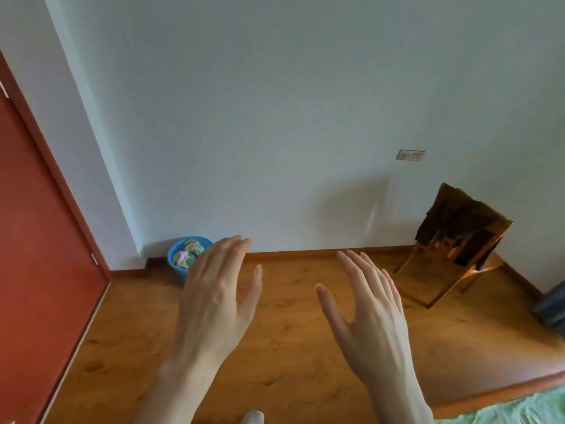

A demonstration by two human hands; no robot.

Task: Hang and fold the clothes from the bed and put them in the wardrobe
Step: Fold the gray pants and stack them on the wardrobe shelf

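Both hands are raised over the wooden floor [290, 347], holding nothing: left hand [214, 301] and right hand [371, 319] with fingers straight, close together, thumbs apart. The green-covered bed [519, 408] shows at lower right. Dark clothes [458, 218] drape a chair [443, 289] at right.

A pale wall [275, 117] is met by a wooden floor [290, 347] along a wooden skirting board. A red door [36, 255] is seen at left, a wooden chair [452, 270] at right, a wall socket [410, 155] above it.
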